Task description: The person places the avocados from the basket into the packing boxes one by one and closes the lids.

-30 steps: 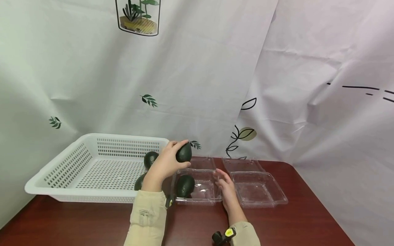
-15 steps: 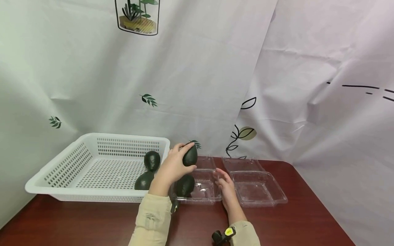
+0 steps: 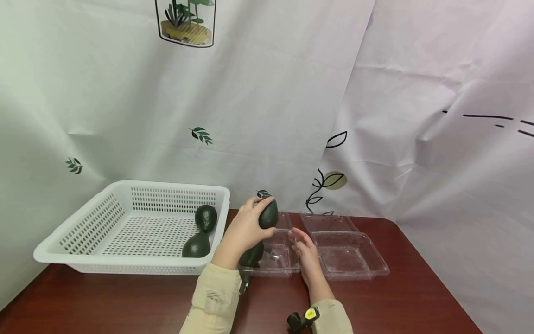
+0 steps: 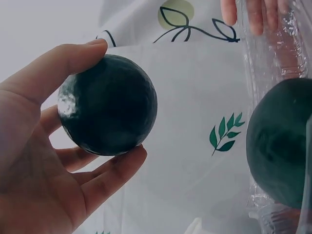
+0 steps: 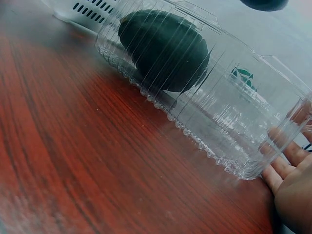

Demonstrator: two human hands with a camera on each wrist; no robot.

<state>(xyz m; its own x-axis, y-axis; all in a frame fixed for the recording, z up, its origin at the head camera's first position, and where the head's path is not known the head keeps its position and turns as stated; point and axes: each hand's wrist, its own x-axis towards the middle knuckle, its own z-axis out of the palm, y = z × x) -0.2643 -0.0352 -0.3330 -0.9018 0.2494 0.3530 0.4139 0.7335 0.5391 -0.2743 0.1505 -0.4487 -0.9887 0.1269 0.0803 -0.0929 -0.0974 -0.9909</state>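
Note:
My left hand [image 3: 244, 229] grips a dark green avocado [image 3: 269, 214], thumb on one side and fingers on the other, above a clear plastic clamshell box [image 3: 288, 270]. In the left wrist view the held avocado [image 4: 109, 105] looks round and glossy. Another avocado [image 5: 165, 51] lies in the box's left end, seen through its ribbed wall in the right wrist view. My right hand [image 3: 308, 260] rests against the box's right end with relaxed fingers [image 5: 287, 148]. The box's lid lies folded back behind it, partly hidden by my left hand.
A white slotted basket [image 3: 125, 264] stands at the left, with two avocados [image 3: 197, 246] at its right side. A second clear clamshell box [image 3: 350, 262] sits open to the right. A patterned white cloth [image 3: 267, 116] hangs behind the dark red table [image 3: 137, 297].
My left hand has carried the avocado rightward and slightly down, further over the clamshell box. The basket's avocados are now in fuller view. My right hand stays at the box's end.

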